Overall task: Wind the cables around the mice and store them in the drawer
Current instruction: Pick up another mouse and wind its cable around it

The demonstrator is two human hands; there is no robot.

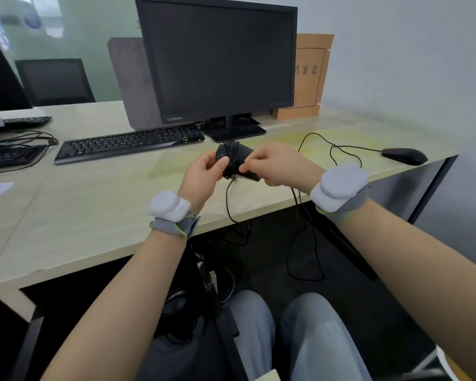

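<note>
- Meanwhile, a black cable-wrapped computer mouse (232, 156) was gripped above the pale wooden desk (94, 204) by the left hand (204, 176), fingers curled.
- Its thin black cable (229, 200) was pinched by the right hand (276, 165).
- 1 second black mouse (404, 156) was left lying on the desk.

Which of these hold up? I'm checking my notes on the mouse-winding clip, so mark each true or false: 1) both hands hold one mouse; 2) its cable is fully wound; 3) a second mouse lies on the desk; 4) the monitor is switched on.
1) True: the left hand and right hand both grip the held mouse.
2) False: several turns are on it, but the loose cable hangs below the desk edge.
3) True: the second mouse lies on the desk to the right, its cable unwound.
4) False: the monitor screen is dark.
</note>
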